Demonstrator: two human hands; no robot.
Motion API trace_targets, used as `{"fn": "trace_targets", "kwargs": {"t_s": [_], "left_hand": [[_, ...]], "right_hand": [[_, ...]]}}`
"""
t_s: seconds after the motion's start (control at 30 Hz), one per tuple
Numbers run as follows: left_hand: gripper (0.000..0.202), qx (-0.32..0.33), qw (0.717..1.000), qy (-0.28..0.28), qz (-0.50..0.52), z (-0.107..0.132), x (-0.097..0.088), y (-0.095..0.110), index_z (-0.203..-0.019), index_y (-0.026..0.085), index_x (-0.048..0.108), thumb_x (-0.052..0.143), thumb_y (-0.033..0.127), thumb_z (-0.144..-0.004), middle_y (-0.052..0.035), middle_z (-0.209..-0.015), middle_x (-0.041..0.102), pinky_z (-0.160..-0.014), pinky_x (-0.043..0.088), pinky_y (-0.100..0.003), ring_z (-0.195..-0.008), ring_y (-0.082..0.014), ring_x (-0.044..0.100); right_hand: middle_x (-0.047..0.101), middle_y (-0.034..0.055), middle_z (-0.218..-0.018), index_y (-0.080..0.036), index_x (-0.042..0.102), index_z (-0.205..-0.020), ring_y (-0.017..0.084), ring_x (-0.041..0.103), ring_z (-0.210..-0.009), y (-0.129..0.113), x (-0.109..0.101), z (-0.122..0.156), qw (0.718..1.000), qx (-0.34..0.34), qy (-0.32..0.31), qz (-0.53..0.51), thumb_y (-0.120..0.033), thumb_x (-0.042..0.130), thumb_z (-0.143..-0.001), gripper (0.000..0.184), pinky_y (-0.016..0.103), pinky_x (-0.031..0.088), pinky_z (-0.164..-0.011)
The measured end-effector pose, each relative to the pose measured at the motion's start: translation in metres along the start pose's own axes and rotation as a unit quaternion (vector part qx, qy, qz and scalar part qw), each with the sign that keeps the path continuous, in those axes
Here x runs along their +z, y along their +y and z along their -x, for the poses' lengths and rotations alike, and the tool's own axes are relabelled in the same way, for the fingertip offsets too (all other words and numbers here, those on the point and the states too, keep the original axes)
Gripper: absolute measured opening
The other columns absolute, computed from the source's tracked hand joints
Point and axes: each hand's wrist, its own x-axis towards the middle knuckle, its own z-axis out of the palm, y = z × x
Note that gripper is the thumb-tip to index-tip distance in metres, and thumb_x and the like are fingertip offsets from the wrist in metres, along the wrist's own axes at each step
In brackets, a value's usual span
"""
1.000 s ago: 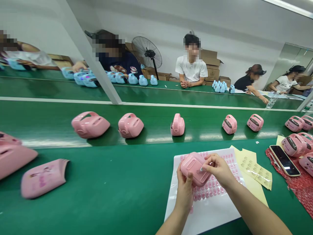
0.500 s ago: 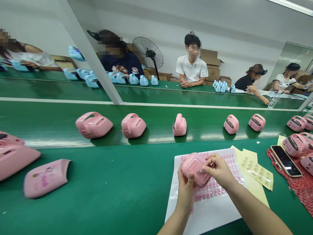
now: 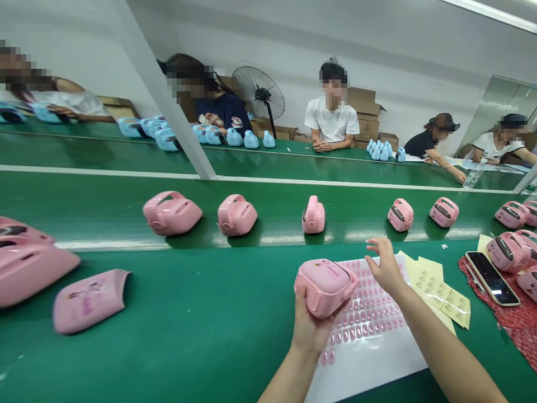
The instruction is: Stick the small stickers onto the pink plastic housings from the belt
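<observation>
My left hand (image 3: 311,324) grips a rounded pink handled device (image 3: 325,285) from below and the side. Its printed face, with small figures and pink lettering, is turned upward. My right hand (image 3: 386,267) is raised apart from the device, with nothing in it and its fingers spread and slightly curled. Beneath both hands lies a white sheet (image 3: 369,358) carrying rows of small oval pink stickers (image 3: 356,334). Yellow label sheets (image 3: 434,282) with small print lie to the right of it.
Similar pink devices (image 3: 173,214) stand along the green belt (image 3: 268,215) ahead. A loose printed pink panel (image 3: 90,302) lies on the left. On the right are a phone (image 3: 493,278) and red wrap (image 3: 514,324). Several people sit across, with blue devices (image 3: 235,137).
The device has been turned over, from a plain recessed side to its printed face. My right hand has let go of it and moved up and to the right.
</observation>
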Motion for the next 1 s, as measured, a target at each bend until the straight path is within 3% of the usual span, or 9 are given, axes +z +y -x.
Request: {"fn": "trace_targets", "kwargs": {"t_s": [0.17,0.27,0.37,0.43,0.5,0.6,0.7,0.83,1.0], "left_hand": [[0.047,-0.017,0.993,-0.019,0.117,-0.010,-0.009,0.007,-0.128,0.028,0.043,0.036,0.049,-0.086,-0.0064,-0.091,0.069,-0.065,0.055,-0.040,-0.077,-0.0234,0.066],[0.054,-0.020,0.986,-0.065,0.150,-0.018,-0.019,0.006,-0.132,0.028,0.037,0.043,0.051,-0.083,-0.0073,-0.094,0.070,-0.071,0.054,-0.039,-0.082,-0.0246,0.067],[0.067,-0.018,0.981,-0.108,0.158,-0.023,-0.026,0.004,-0.136,0.023,0.030,0.048,0.053,-0.078,-0.0115,-0.098,0.070,-0.073,0.054,-0.036,-0.087,-0.0273,0.066],[0.074,-0.016,0.978,-0.124,0.165,-0.023,-0.027,0.004,-0.137,0.020,0.025,0.050,0.053,-0.077,-0.0140,-0.102,0.069,-0.073,0.054,-0.034,-0.091,-0.0279,0.065],[0.076,-0.013,0.978,-0.121,0.172,-0.021,-0.025,0.003,-0.138,0.017,0.022,0.050,0.052,-0.077,-0.0153,-0.102,0.068,-0.074,0.054,-0.033,-0.091,-0.0278,0.065],[0.071,-0.012,0.976,-0.108,0.189,-0.017,-0.023,0.001,-0.137,0.017,0.024,0.048,0.050,-0.079,-0.0137,-0.100,0.070,-0.074,0.054,-0.032,-0.087,-0.0256,0.067],[0.062,-0.034,0.972,-0.111,0.205,-0.016,-0.024,-0.002,-0.133,0.018,0.033,0.045,0.050,-0.081,-0.0120,-0.097,0.070,-0.077,0.053,-0.030,-0.084,-0.0223,0.067],[0.055,-0.050,0.967,-0.128,0.215,-0.016,-0.026,-0.007,-0.125,0.018,0.045,0.043,0.051,-0.081,-0.0113,-0.094,0.071,-0.079,0.052,-0.030,-0.085,-0.0218,0.067],[0.055,-0.041,0.963,-0.149,0.220,-0.018,-0.027,-0.011,-0.128,0.020,0.042,0.044,0.049,-0.081,-0.0091,-0.096,0.071,-0.079,0.051,-0.028,-0.086,-0.0209,0.067]], "right_hand": [[0.047,0.0105,-0.110,-0.021,0.043,-0.122,0.019,0.058,-0.089,0.048,0.020,-0.007,0.982,-0.065,-0.139,0.110,0.000,0.040,-0.069,0.057,0.043,0.047,-0.084],[0.052,0.0098,-0.102,-0.023,0.046,-0.121,0.020,0.057,-0.088,0.055,0.025,-0.002,0.975,-0.121,-0.139,0.124,-0.003,0.036,-0.073,0.052,0.045,0.047,-0.082],[0.054,0.0064,-0.092,-0.025,0.048,-0.116,0.020,0.057,-0.087,0.040,0.026,0.004,0.990,-0.106,-0.077,0.058,-0.010,0.041,-0.077,0.043,0.043,0.046,-0.084],[0.053,0.0037,-0.088,-0.025,0.045,-0.116,0.018,0.058,-0.084,0.019,0.028,0.008,0.999,-0.034,-0.007,-0.032,-0.016,0.049,-0.076,0.041,0.042,0.046,-0.086],[0.051,0.0019,-0.087,-0.024,0.042,-0.114,0.015,0.059,-0.076,-0.007,0.033,0.013,0.987,0.057,0.043,-0.141,-0.023,0.058,-0.073,0.044,0.038,0.048,-0.082],[0.050,0.0008,-0.089,-0.024,0.042,-0.109,0.010,0.056,-0.063,-0.042,0.043,0.019,0.954,0.138,0.035,-0.265,-0.027,0.065,-0.067,0.048,0.031,0.051,-0.071],[0.048,-0.0010,-0.086,-0.024,0.043,-0.104,0.009,0.056,-0.059,-0.061,0.052,0.024,0.937,0.160,0.012,-0.310,-0.027,0.068,-0.063,0.049,0.030,0.051,-0.068],[0.046,-0.0015,-0.085,-0.024,0.042,-0.106,0.010,0.057,-0.059,-0.063,0.055,0.026,0.939,0.154,0.018,-0.307,-0.027,0.066,-0.063,0.049,0.031,0.051,-0.069],[0.049,-0.0016,-0.082,-0.023,0.042,-0.109,0.011,0.057,-0.065,-0.058,0.054,0.027,0.958,0.138,0.007,-0.250,-0.018,0.063,-0.063,0.050,0.030,0.049,-0.072]]}}
